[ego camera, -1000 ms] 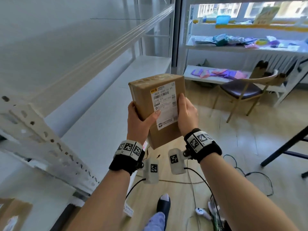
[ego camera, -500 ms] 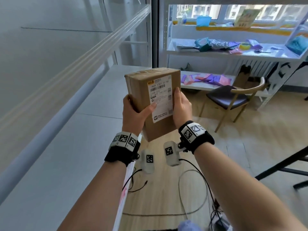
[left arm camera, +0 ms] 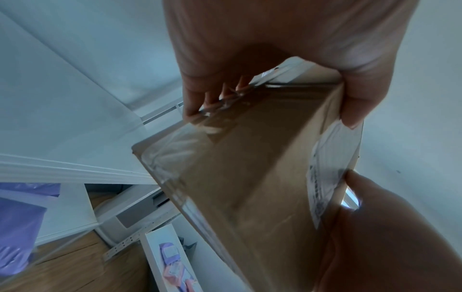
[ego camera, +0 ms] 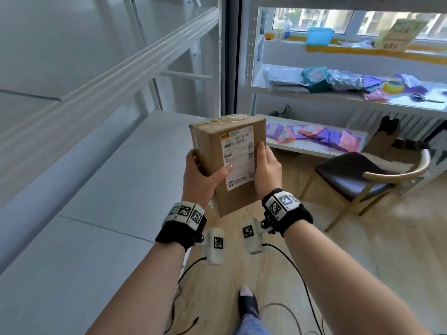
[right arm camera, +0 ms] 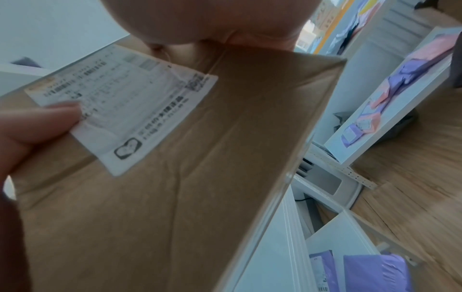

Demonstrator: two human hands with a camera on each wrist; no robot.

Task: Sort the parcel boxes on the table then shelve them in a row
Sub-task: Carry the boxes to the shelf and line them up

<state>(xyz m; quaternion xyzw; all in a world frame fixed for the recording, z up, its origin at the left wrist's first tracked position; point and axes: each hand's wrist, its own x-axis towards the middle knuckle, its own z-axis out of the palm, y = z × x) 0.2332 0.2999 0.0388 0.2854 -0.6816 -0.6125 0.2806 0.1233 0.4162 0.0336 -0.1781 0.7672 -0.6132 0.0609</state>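
Carefully now: your left hand (ego camera: 203, 176) and right hand (ego camera: 267, 169) clasp the parcel box (ego camera: 229, 163) upright in mid-air beside the shelf (ego camera: 116, 189); the grip looks light, so tilting it could let it slip.

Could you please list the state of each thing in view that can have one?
Parcel box: taped shut, held in the air, label towards the head camera.
Left hand: grips the box's left side, thumb on the label.
Right hand: holds the box's right side.
White shelf: bare where it shows.
Chair: unoccupied.
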